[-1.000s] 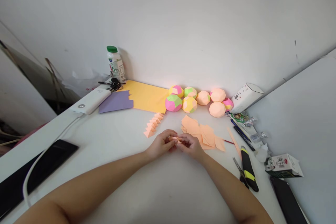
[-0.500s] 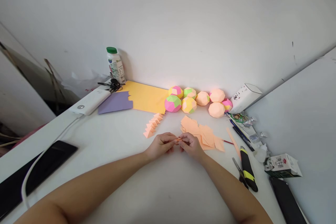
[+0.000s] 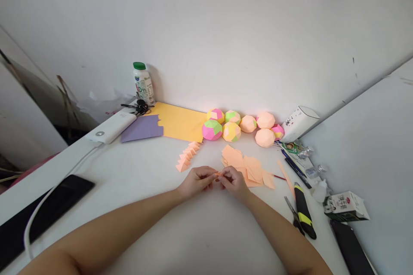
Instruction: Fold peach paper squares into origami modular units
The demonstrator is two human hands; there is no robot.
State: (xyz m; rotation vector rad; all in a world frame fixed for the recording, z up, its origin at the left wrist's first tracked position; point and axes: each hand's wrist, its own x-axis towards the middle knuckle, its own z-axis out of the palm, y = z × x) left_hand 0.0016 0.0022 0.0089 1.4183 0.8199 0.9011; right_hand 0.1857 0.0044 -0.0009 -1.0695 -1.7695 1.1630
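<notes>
My left hand and my right hand meet low over the white table, fingertips pinched together on a small folded peach paper piece held between them. Just behind my right hand lies a loose pile of peach paper squares. A row of folded peach units lies behind my left hand. Several paper polyhedron balls, some peach and some pink, green and yellow, stand by the wall.
A yellow sheet and a purple sheet lie at the back. Left: white power bank, keys, bottle, black tablet. Right: utility knife, scissors, pens, milk carton, white box.
The hands stay together on the peach piece, their fingers shifting slightly along it. The view has tilted a little, so everything sits slightly lower in the picture.
</notes>
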